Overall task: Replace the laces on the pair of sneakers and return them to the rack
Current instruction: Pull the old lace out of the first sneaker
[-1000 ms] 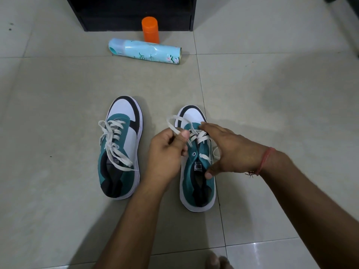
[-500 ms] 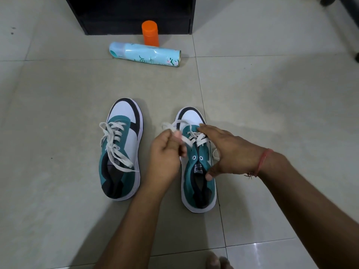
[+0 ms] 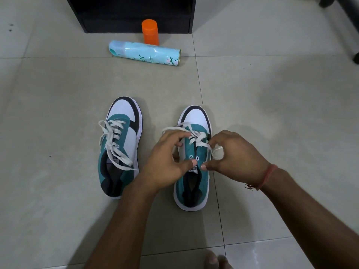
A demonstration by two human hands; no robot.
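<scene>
Head view: on the floor, the right sneaker is flanked by both hands; white lace is pinched by curled left hand and right hand fingers.

Two sneakers side by side on the floor in front of me, toes at 12. My left hand and right hand sit over the right sneaker; the left sneaker is at its 9. Spray can lies at 12, bottle behind it, rack behind that.

Both hands, left hand and right hand, curl (thumbs nearly touching).
</scene>
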